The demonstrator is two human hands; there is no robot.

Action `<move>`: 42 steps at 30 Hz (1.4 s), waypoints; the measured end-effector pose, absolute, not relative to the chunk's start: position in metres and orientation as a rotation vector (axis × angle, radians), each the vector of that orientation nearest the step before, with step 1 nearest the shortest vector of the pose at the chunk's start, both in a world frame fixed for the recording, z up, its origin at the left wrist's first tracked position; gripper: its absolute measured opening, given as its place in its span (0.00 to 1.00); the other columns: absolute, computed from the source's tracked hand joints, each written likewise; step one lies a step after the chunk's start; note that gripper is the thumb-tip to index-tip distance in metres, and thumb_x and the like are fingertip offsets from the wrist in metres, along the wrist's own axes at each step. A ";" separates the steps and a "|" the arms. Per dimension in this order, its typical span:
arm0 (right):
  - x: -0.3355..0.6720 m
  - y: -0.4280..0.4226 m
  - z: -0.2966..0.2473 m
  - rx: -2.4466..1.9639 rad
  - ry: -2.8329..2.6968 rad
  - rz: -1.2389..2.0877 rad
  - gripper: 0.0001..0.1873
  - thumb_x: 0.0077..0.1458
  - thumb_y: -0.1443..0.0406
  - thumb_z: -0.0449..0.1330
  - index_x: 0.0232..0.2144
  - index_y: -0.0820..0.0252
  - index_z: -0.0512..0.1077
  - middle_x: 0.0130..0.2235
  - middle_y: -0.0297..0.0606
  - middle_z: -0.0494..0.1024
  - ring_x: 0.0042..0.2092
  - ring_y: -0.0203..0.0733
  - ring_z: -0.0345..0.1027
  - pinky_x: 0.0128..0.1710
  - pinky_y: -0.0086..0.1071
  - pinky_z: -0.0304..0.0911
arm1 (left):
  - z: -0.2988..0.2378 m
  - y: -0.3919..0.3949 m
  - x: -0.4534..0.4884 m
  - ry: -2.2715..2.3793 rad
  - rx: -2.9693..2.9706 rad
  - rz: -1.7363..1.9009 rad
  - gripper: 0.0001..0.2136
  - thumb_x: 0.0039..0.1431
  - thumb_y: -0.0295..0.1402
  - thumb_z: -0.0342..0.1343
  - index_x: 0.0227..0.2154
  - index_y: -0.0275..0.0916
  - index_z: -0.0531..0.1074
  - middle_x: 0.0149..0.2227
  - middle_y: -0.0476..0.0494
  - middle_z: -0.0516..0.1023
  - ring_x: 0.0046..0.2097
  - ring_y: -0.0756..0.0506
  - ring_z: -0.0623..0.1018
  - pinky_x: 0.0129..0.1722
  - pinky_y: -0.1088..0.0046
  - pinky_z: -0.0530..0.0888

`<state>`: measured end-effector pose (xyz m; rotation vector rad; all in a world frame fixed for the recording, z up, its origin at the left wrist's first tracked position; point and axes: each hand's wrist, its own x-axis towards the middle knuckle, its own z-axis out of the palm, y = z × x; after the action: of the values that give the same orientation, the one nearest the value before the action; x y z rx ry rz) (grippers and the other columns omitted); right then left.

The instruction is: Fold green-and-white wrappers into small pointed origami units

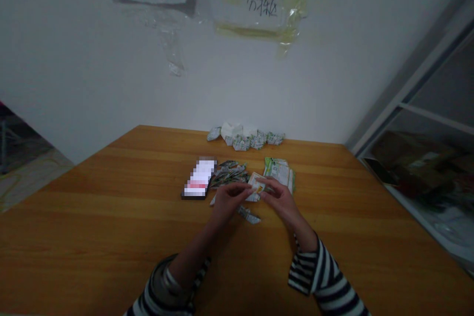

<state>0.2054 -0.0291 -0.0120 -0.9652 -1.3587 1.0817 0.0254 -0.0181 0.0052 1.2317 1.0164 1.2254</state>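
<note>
Between both hands is a small pale printed paper piece (255,180) with a yellow-orange mark; whether it is a card or a flat packet is too small to tell. My left hand (230,198) pinches its left side between thumb and fingers. On the right side, my right hand (282,200) grips it with thumb and fingertips. Just behind the left hand lies a heap of green and grey printed strips (230,173). A stack of green-and-white printed packets (280,172) sits beyond the right hand. Below the hands rests a loose printed scrap (249,215).
A phone (199,178) with a lit, blurred screen lies left of the heap. Crumpled printed papers (242,141) line the wooden table's (111,217) back edge against the wall. Taped sheets (255,0) hang above. A shelf unit (425,118) stands at the right.
</note>
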 end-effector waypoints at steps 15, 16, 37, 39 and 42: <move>0.194 -0.032 -0.015 -1.040 -1.423 0.759 0.09 0.44 0.63 0.70 0.31 0.55 0.81 0.35 0.37 0.77 0.40 0.42 0.71 0.38 0.31 0.64 | -0.007 -0.013 0.022 0.997 1.285 1.256 0.08 0.48 0.34 0.63 0.23 0.35 0.76 0.22 0.49 0.77 0.25 0.50 0.75 0.27 0.77 0.72; 0.191 -0.033 -0.016 -1.049 -1.391 0.737 0.06 0.46 0.63 0.69 0.29 0.56 0.80 0.33 0.37 0.77 0.37 0.41 0.70 0.35 0.30 0.64 | -0.006 -0.014 0.022 0.996 1.286 1.269 0.07 0.48 0.34 0.64 0.23 0.35 0.76 0.22 0.49 0.77 0.25 0.50 0.75 0.27 0.77 0.72; 0.165 -0.038 -0.026 -1.145 -1.062 0.614 0.10 0.48 0.60 0.66 0.23 0.60 0.77 0.26 0.36 0.79 0.30 0.40 0.71 0.32 0.31 0.64 | -0.016 -0.015 0.032 0.872 0.747 1.134 0.17 0.38 0.39 0.71 0.30 0.33 0.81 0.31 0.40 0.83 0.31 0.47 0.80 0.36 0.73 0.76; 0.164 -0.038 -0.028 -1.167 -1.048 0.606 0.11 0.48 0.58 0.66 0.23 0.60 0.77 0.25 0.36 0.79 0.29 0.41 0.71 0.31 0.32 0.65 | -0.014 -0.016 0.033 0.883 0.755 1.139 0.17 0.38 0.40 0.71 0.28 0.32 0.81 0.30 0.41 0.82 0.30 0.47 0.79 0.35 0.73 0.75; 0.163 -0.037 -0.030 -1.188 -1.038 0.604 0.11 0.48 0.57 0.66 0.23 0.60 0.77 0.25 0.36 0.79 0.29 0.41 0.70 0.31 0.32 0.65 | -0.012 -0.017 0.034 0.890 0.782 1.154 0.17 0.37 0.41 0.71 0.26 0.32 0.80 0.27 0.42 0.81 0.28 0.48 0.78 0.33 0.73 0.75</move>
<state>0.1630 -0.0368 -0.0304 -1.1877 -1.0380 0.6039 0.0344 -0.0173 -0.0120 0.7824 0.8899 1.1544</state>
